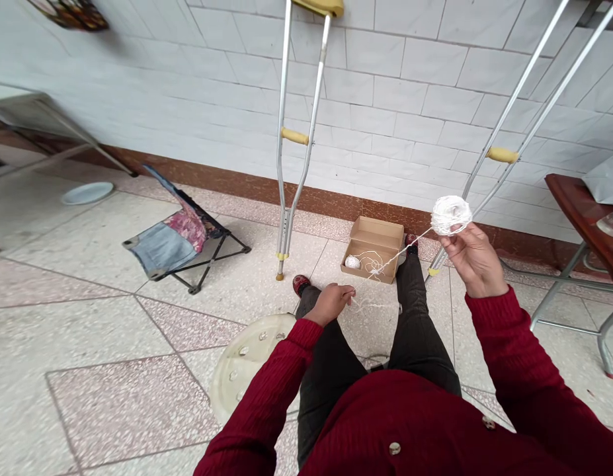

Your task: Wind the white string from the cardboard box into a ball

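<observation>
My right hand [472, 259] is raised and holds a ball of white string [451, 215] by its underside, with the fingers curled around it. A strand runs from that ball down toward an open cardboard box [372, 250] on the floor, where a smaller white string ball [352, 262] lies among loose loops. My left hand [333, 303] is low over my knees and pinches white string [370, 305], with a slack tangle hanging beyond its fingers.
Aluminium crutches [296, 132] lean against the tiled wall, with a second pair [504, 145] to the right. A folding stool [184, 228] and a pale plate [87, 193] sit on the floor. A round plastic seat [251, 363] lies by my left leg. A brown table [584, 218] stands right.
</observation>
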`<state>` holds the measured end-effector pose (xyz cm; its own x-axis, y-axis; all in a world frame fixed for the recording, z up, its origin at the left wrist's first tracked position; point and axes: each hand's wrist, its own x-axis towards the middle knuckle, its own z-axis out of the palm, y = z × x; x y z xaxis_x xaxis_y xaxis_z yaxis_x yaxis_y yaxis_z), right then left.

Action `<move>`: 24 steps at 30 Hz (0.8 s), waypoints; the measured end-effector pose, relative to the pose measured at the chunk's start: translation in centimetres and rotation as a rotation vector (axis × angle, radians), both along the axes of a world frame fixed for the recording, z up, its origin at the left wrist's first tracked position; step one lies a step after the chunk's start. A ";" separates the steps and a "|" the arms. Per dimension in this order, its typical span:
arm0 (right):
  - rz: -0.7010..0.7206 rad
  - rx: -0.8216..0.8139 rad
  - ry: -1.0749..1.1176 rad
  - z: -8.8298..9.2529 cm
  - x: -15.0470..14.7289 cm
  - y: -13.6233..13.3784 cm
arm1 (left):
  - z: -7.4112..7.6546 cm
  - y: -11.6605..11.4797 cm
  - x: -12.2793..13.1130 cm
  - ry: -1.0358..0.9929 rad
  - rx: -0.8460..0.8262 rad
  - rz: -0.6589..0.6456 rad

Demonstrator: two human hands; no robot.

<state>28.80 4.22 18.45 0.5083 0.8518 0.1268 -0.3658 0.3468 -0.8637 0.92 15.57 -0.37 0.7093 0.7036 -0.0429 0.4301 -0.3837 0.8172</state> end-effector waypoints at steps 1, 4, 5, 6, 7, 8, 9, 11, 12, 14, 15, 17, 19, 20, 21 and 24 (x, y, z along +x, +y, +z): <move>-0.005 0.008 -0.020 0.4 0.1 -0.3 | 0.0 0.4 -0.2 0.000 0.018 0.026; 0.068 -0.053 -0.070 0.0 -0.7 -0.6 | 1.1 1.0 0.3 -0.020 0.072 0.107; 0.128 -0.102 -0.077 -0.6 -1.3 -0.4 | 1.8 1.0 0.9 -0.058 0.083 0.126; 0.192 -0.153 -0.076 -1.3 -2.1 -0.1 | 2.7 0.8 1.8 -0.120 0.081 0.134; 0.248 -0.199 -0.071 -2.1 -2.9 0.2 | 3.7 0.5 2.8 -0.203 0.066 0.130; 0.290 -0.237 -0.065 -2.8 -3.7 0.6 | 4.7 0.0 3.9 -0.312 0.024 0.106; 0.322 -0.264 -0.062 -3.4 -4.4 0.9 | 5.6 -0.5 5.1 -0.402 -0.037 0.062; 0.348 -0.283 -0.066 -4.0 -5.3 1.5 | 6.8 -1.7 7.1 -0.533 -0.189 -0.046; 0.351 -0.282 -0.075 -4.0 -5.5 1.7 | 7.0 -2.3 7.9 -0.568 -0.262 -0.065; 0.347 -0.278 -0.105 -3.8 -5.3 2.0 | 6.7 -3.2 8.5 -0.573 -0.339 -0.047; 0.339 -0.277 -0.117 -3.6 -5.0 2.2 | 6.4 -3.5 8.5 -0.552 -0.344 -0.022; 0.309 -0.273 -0.123 -3.5 -4.2 2.3 | 5.6 -3.8 7.7 -0.485 -0.301 0.007; 0.273 -0.266 -0.099 -3.7 -3.3 2.5 | 4.8 -3.8 6.4 -0.401 -0.232 -0.017; 0.253 -0.261 -0.079 -3.8 -2.9 2.6 | 4.5 -3.7 5.6 -0.349 -0.193 -0.045; 0.230 -0.253 -0.057 -3.9 -2.5 2.7 | 4.1 -3.6 4.9 -0.288 -0.147 -0.074; 0.152 -0.208 -0.010 -4.0 -1.5 2.8 | 2.8 -2.8 2.5 -0.060 0.021 -0.110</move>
<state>27.30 6.98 14.49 0.3722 0.9265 -0.0548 -0.3915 0.1031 -0.9144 3.38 12.74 2.41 0.7833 0.6215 0.0158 0.3350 -0.4433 0.8315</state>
